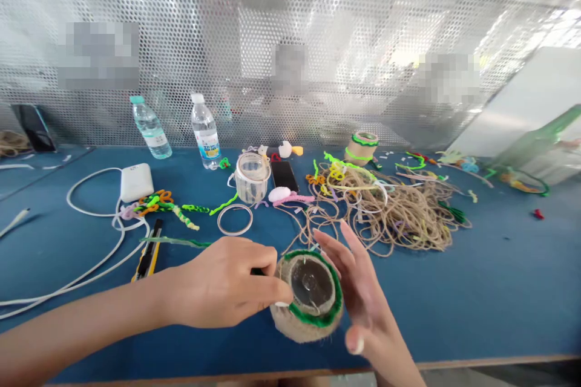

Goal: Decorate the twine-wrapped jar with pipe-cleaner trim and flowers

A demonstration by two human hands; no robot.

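Near the table's front edge stands a jar wrapped in tan twine (295,329), its round opening tilted up toward me. A dark green fuzzy pipe cleaner (338,293) runs around its rim. My left hand (227,284) is closed at the rim's left side, pinching the pipe cleaner; the fingertips partly hide the spot. A loose green length (177,242) sticks out to the left behind that hand. Along the jar's right side, my right hand (363,290) is open, fingers spread and thumb apart. Whether its fingers touch the jar, I cannot tell.
A heap of twine (408,211) lies right of centre, before a second wrapped jar (362,148). Behind my left hand are a clear jar (252,184), a ring (235,220), a utility knife (149,251), a white power bank (137,182) and two bottles (206,133).
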